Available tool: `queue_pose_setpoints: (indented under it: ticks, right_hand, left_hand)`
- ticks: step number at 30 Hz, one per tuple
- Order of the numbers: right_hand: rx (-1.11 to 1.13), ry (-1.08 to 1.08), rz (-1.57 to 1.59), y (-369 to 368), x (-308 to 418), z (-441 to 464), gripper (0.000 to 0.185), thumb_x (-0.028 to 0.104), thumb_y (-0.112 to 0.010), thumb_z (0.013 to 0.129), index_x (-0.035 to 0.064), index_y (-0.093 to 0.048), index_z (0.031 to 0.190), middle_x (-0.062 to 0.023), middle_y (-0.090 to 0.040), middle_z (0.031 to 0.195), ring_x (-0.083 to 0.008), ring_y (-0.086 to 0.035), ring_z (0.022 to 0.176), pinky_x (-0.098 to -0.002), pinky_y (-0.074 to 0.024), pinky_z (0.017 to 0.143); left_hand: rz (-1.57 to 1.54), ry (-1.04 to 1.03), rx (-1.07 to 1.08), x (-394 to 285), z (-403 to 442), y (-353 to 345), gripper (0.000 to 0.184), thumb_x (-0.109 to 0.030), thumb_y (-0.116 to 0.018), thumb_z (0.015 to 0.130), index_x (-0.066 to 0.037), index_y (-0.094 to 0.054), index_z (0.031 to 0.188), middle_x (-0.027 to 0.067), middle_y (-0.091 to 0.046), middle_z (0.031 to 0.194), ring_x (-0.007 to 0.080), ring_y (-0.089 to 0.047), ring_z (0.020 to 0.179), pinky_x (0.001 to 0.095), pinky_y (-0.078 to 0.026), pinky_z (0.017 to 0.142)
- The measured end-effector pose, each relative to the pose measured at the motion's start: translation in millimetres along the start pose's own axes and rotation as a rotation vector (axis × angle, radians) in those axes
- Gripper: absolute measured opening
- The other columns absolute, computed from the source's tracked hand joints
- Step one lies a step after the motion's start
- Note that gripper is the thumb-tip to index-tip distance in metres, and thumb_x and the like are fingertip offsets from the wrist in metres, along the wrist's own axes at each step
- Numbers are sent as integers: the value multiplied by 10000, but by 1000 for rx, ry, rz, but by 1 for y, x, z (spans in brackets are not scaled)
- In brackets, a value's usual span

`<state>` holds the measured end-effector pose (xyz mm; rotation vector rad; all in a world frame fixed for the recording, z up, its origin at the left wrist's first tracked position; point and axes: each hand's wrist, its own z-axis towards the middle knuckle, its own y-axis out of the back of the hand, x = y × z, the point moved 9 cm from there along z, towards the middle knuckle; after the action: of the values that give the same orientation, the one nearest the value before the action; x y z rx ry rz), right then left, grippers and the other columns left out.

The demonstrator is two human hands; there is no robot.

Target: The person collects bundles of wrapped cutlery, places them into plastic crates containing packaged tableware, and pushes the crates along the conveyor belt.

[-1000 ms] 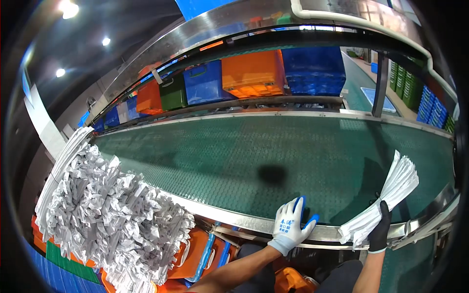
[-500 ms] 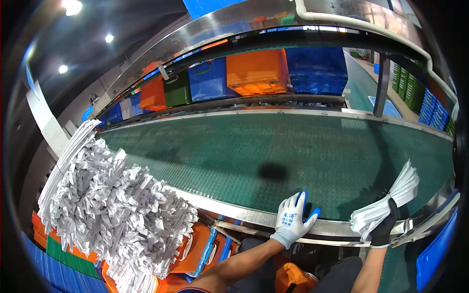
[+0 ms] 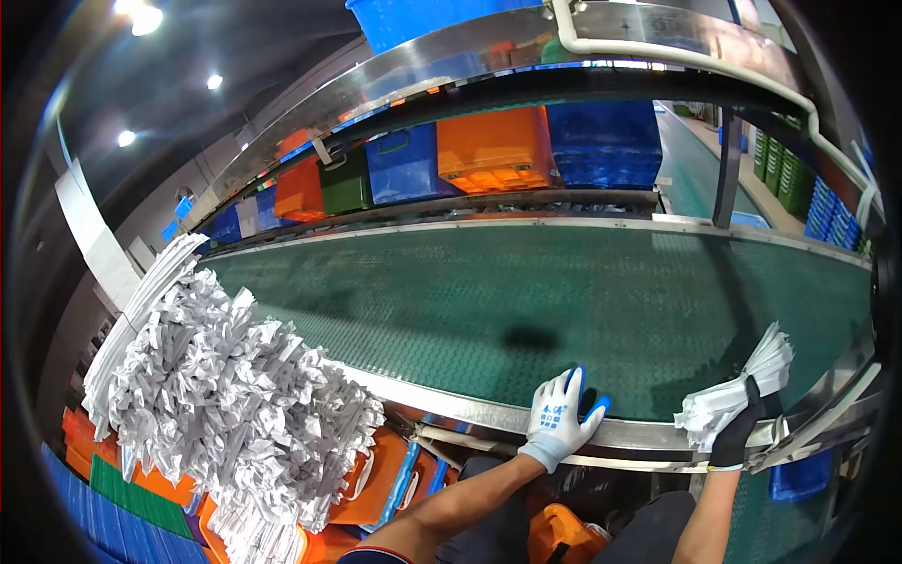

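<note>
My left hand point(image 3: 561, 418), in a white glove with blue fingertips, rests on the metal edge point(image 3: 489, 408) of a green conveyor belt point(image 3: 451, 301). Its fingers lie stretched out with the thumb apart, and nothing is in it. At the right, my right hand point(image 3: 736, 434) wears a black glove. Its fingers wrap round the middle of a bundle of thin white folded sheets point(image 3: 766, 365), whose ends fan out on both sides. The bundle is tilted over the belt's near edge; whether it touches the belt I cannot tell.
A large stack of crumpled white bundles point(image 3: 235, 385) stands at the left. Orange crates point(image 3: 376, 479) sit below the belt edge. Beyond the belt, blue crates point(image 3: 601, 146) and an orange crate point(image 3: 493, 150) line a shelf under a metal rail point(image 3: 432, 70).
The view has shifted slightly. My right hand and the bundle appear a little turned and lower at the far end; my left hand stays on the belt edge.
</note>
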<state>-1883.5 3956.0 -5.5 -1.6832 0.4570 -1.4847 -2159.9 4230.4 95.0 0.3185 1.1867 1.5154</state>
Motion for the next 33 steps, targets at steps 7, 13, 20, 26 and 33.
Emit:
queue_pose_setpoints:
  ticks: [7,13,20,26,33]
  right_hand:
    - [-156,173,-206,-3,20,-10,568,386,-573,979,38,-506,1423,-114,-492,1436,-250,-446,1321,-384,-315,1135]
    - [-131,85,-116,-16,14,-12,587,422,-638,926,47,-531,1364,-105,-561,1296,-262,-511,1210,-375,-372,1075]
    - [-93,125,-127,9,9,6,462,367,-605,952,50,-594,1288,-90,-584,1252,-231,-529,1182,-382,-396,1057]
    - [-120,51,-113,62,0,30,429,347,-576,973,69,-604,1299,-91,-580,1291,-227,-518,1211,-374,-386,1067]
    - [-186,219,-340,47,19,21,472,324,-453,1031,69,-542,1418,-94,-525,1416,-227,-468,1316,-379,-310,1149]
  left_hand:
    - [0,-2,-18,-2,-1,3,714,-434,-682,876,-7,-473,1408,206,-548,1346,378,-530,1232,484,-376,1081]
    - [-8,-6,-21,-2,1,2,713,-430,-683,877,0,-473,1407,211,-542,1349,378,-525,1238,482,-370,1085]
    - [-17,-3,5,-1,2,-1,724,-455,-657,894,18,-463,1407,216,-534,1358,373,-519,1245,490,-353,1100]
    - [-12,-5,-2,-5,2,4,717,-453,-659,892,13,-470,1402,211,-541,1340,366,-529,1226,485,-358,1094]
    - [-11,3,-4,-4,2,6,708,-460,-661,891,17,-491,1387,215,-551,1340,379,-538,1204,484,-376,1076]
